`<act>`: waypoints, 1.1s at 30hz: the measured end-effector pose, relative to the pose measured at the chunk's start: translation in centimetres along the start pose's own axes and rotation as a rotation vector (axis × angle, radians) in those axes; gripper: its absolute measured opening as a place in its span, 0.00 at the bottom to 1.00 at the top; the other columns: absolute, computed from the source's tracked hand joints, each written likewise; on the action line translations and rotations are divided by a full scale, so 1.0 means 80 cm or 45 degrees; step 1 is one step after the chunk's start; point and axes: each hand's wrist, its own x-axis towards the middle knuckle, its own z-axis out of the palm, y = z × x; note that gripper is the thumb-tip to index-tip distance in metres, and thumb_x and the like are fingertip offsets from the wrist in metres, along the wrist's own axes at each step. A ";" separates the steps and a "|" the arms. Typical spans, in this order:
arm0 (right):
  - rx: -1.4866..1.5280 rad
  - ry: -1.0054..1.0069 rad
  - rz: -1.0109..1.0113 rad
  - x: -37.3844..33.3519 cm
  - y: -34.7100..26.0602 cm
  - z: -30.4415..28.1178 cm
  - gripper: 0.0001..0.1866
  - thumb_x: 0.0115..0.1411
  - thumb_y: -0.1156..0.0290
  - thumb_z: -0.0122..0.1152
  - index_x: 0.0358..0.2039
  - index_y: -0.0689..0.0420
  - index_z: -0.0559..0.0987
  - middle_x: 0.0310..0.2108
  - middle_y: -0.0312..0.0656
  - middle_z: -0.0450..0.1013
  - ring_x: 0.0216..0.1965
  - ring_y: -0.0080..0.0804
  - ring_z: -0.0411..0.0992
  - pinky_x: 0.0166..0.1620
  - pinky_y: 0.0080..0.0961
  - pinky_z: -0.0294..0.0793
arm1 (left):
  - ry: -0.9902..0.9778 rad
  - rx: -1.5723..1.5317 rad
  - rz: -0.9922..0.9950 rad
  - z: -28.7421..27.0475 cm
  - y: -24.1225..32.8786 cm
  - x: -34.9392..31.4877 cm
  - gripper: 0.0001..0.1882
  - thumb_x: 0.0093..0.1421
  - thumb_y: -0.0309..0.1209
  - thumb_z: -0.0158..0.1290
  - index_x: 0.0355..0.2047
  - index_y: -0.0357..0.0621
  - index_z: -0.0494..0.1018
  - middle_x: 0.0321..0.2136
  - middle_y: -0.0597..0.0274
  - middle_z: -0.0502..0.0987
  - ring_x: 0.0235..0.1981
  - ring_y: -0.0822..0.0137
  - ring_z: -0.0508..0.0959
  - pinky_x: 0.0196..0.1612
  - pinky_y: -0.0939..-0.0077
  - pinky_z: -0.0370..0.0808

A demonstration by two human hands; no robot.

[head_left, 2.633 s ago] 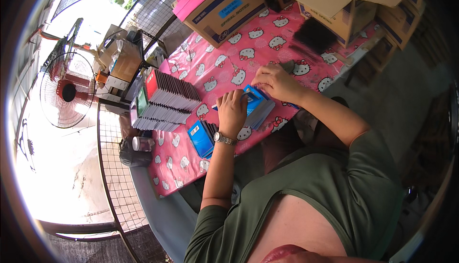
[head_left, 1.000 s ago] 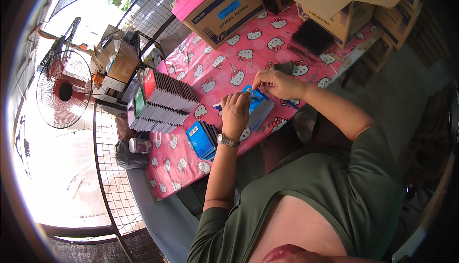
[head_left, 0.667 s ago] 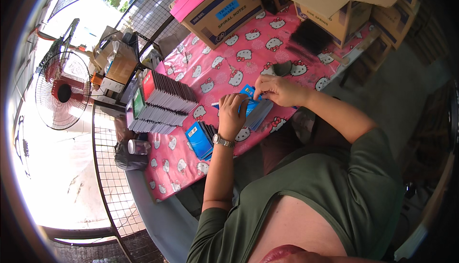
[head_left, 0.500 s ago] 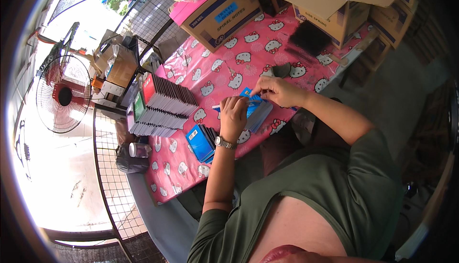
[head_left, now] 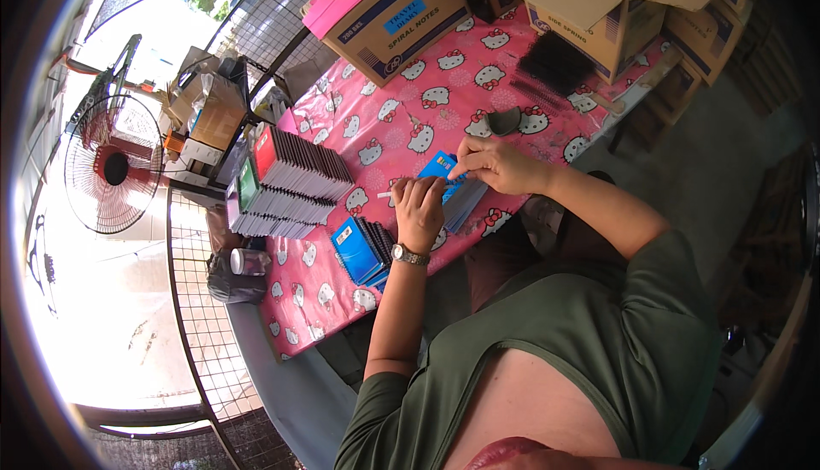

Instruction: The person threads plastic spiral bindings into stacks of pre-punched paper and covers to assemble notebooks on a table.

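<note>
Blue notebooks (head_left: 464,203) | under right hand (head_left: 498,165) | against left hand (head_left: 418,207)

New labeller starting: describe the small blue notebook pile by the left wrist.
Find the pink cat-print tablecloth, then the left hand. Just left of that wrist lies a small pile of blue notebooks. Unlike the blue stack being handled, no hand is on it; unlike the tall stack further left, its top is blue.
</note>
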 end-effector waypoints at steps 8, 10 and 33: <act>0.063 -0.007 0.308 0.003 -0.005 0.004 0.14 0.58 0.81 0.59 0.45 0.58 0.80 0.36 0.40 0.72 0.39 0.38 0.75 0.43 0.35 0.74 | -0.197 -0.102 -0.247 -0.001 -0.007 0.028 0.11 0.57 0.25 0.53 0.41 0.43 0.73 0.36 0.58 0.78 0.40 0.56 0.76 0.49 0.62 0.65; -0.039 0.116 0.253 0.010 -0.004 0.006 0.14 0.59 0.78 0.59 0.47 0.58 0.78 0.36 0.44 0.73 0.38 0.40 0.76 0.43 0.37 0.74 | -0.240 -0.051 -0.248 0.000 -0.005 0.038 0.13 0.57 0.26 0.53 0.44 0.44 0.72 0.37 0.58 0.78 0.41 0.56 0.76 0.50 0.61 0.65; 0.114 -0.149 0.843 0.030 0.156 -0.036 0.30 0.55 0.52 0.65 0.55 0.55 0.75 0.53 0.51 0.71 0.57 0.39 0.68 0.56 0.31 0.68 | -0.312 0.159 -0.510 -0.008 -0.010 0.023 0.13 0.59 0.39 0.58 0.41 0.48 0.74 0.43 0.62 0.75 0.49 0.55 0.70 0.52 0.49 0.63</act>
